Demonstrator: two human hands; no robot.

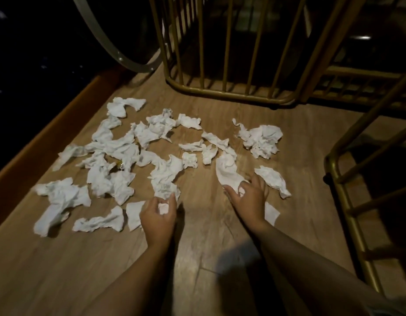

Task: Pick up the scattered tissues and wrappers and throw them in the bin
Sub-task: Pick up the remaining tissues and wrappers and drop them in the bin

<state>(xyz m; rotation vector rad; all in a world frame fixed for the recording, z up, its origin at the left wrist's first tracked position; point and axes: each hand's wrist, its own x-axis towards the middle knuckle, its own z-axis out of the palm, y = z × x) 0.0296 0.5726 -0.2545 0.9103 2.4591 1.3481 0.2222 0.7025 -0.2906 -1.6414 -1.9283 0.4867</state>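
Observation:
Several crumpled white tissues (120,151) lie scattered over a wooden floor (197,242). My left hand (158,215) closes its fingers around the near end of a long crumpled tissue (165,176). My right hand (248,197) pinches the lower end of another long tissue (227,169). A flat tissue (271,214) lies partly under my right wrist. A small yellowish wrapper (119,164) peeks out among the tissues on the left. No bin is in view.
A gold metal-barred frame (220,92) stands at the back. Another gold barred frame (347,215) rises along the right. A wooden skirting edge (60,124) runs along the left, with darkness beyond. A pale curved hoop (111,49) leans at the back left.

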